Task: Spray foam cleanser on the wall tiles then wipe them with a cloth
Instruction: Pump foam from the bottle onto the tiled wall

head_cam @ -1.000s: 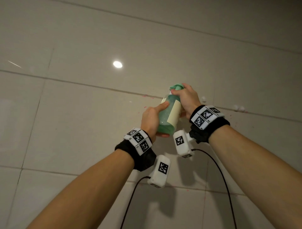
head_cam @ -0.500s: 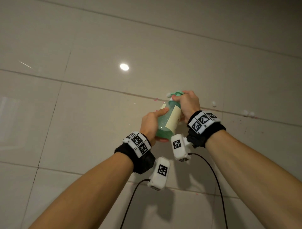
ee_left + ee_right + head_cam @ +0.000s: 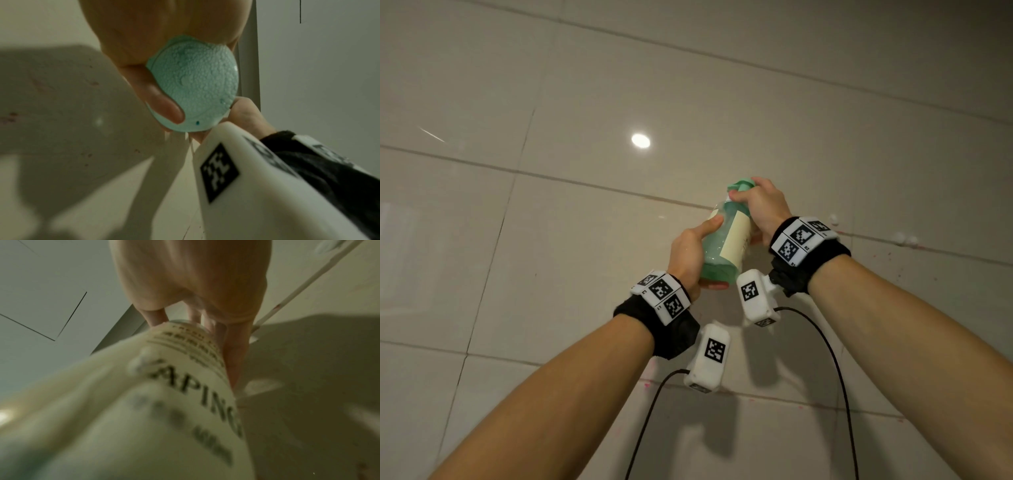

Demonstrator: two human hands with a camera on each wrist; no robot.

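A green foam cleanser bottle [image 3: 726,240] with a cream label is held up against the beige wall tiles [image 3: 585,246], its pump head pointing at the wall. My left hand [image 3: 690,253] grips the lower body, thumb along the side; the left wrist view shows the bottle's textured base [image 3: 197,91] with my fingers [image 3: 164,105] curled under it. My right hand [image 3: 756,202] wraps the green pump top [image 3: 741,186]. The right wrist view shows the cream label [image 3: 185,386] close up beneath my fingers [image 3: 234,353]. No cloth is in view.
Small white foam blobs [image 3: 904,238] sit on the grout line to the right, with another blob [image 3: 834,218] nearer my right wrist. Reddish specks dot the tiles. A ceiling light reflection [image 3: 640,140] shines on the tile. Black cables [image 3: 835,377] hang from the wrist cameras.
Both hands and the bottle shifted slightly across the wall while keeping the same grip. The foam blobs on the right grout line stay in place.
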